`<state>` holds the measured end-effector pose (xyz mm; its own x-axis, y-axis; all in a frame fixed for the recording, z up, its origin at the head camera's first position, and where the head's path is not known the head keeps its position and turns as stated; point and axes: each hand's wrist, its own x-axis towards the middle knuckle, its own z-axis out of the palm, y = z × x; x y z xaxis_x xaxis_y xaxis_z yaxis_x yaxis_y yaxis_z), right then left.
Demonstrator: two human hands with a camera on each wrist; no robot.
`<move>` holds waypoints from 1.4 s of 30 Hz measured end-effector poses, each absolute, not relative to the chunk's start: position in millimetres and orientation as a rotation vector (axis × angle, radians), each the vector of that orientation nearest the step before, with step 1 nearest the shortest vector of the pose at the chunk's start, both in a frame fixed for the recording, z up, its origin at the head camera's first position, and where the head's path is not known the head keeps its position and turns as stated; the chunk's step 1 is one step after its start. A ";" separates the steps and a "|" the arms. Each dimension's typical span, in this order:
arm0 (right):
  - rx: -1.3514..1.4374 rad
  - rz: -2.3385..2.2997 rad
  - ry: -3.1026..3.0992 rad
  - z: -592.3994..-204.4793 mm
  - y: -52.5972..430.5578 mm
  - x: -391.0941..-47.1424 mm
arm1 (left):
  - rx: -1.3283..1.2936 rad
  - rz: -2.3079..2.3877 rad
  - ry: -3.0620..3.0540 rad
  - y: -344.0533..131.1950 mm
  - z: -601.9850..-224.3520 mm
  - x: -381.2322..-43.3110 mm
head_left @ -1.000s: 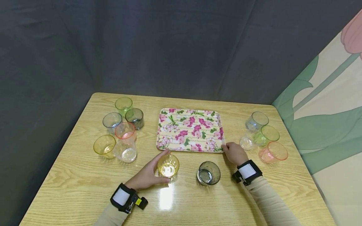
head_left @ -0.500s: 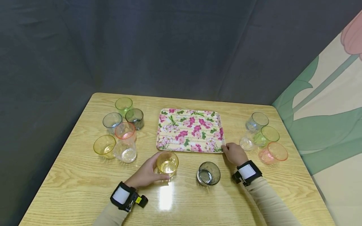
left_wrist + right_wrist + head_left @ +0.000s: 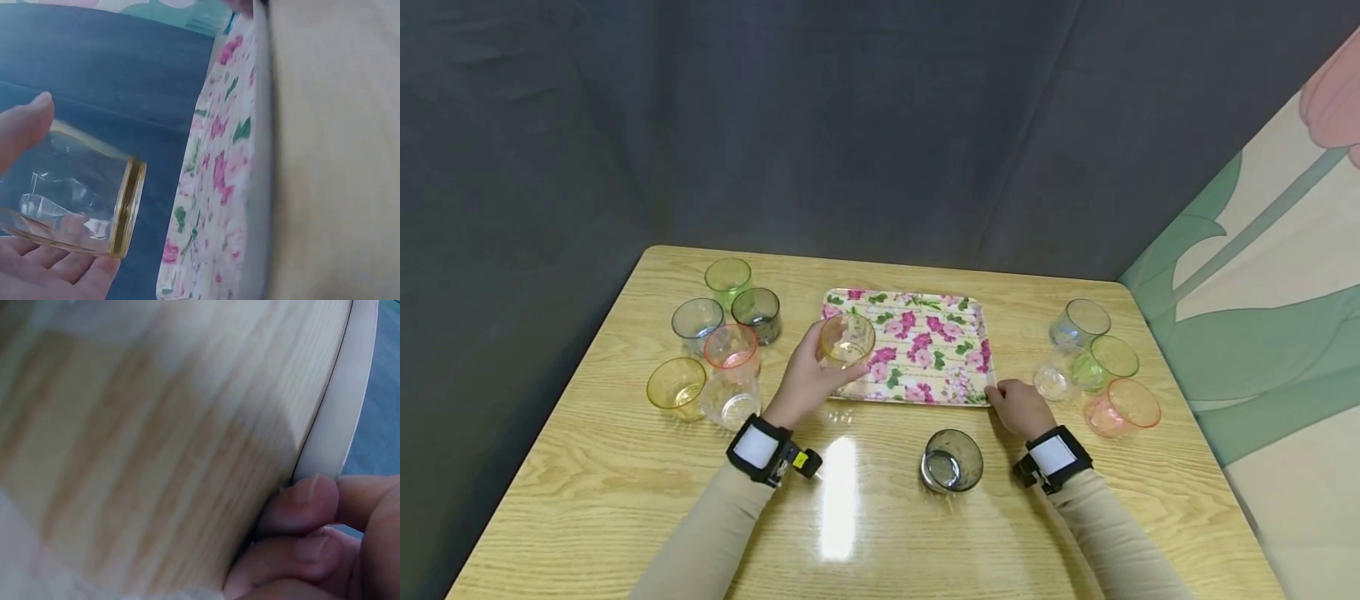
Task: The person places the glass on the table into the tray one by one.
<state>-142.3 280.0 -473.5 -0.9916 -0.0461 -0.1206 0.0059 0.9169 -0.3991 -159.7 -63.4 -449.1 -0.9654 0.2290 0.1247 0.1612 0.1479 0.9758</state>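
Observation:
My left hand [image 3: 805, 379] holds a yellow-tinted glass [image 3: 847, 342] over the left part of a flowered tray [image 3: 936, 360]. In the left wrist view, the thumb and fingers are on opposite sides of the glass [image 3: 75, 187], and its rim stands apart from the tray [image 3: 215, 181]. My right hand [image 3: 1022, 408] grips the tray's near right corner. Curled fingers press at the pale tray edge [image 3: 334, 400] in the right wrist view. A dark grey glass [image 3: 951, 461] stands on the table in front of the tray, between my forearms.
On the left of the wooden table [image 3: 587, 508] stand several glasses, among them a yellow one [image 3: 677, 390], a red-rimmed one [image 3: 732, 350] and a green one [image 3: 727, 279]. Clear, blue, green and pink [image 3: 1120, 407] glasses stand at the right. A dark curtain [image 3: 880, 133] hangs behind.
My left hand has closed on the yellow glass, lifted it from the table and carried it forward over the tray. The right hand stays at the tray corner.

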 end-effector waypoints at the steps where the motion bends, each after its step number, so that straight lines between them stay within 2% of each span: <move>1: -0.027 -0.608 2.945 -473.4 280.1 -142.8 | 0.375 1.969 2.356 -61.4 -448.0 -166.5; 12: 0.007 -0.584 2.936 -473.1 279.9 -143.1 | 0.161 1.993 2.369 -43.8 -454.7 -225.8; 24: 0.039 -0.558 2.940 -477.4 280.5 -145.1 | 0.018 1.955 2.435 -35.7 -486.5 -255.9; 42: 0.025 -0.578 2.949 -477.3 278.8 -143.4 | -0.081 1.843 2.572 -43.5 -483.0 -276.3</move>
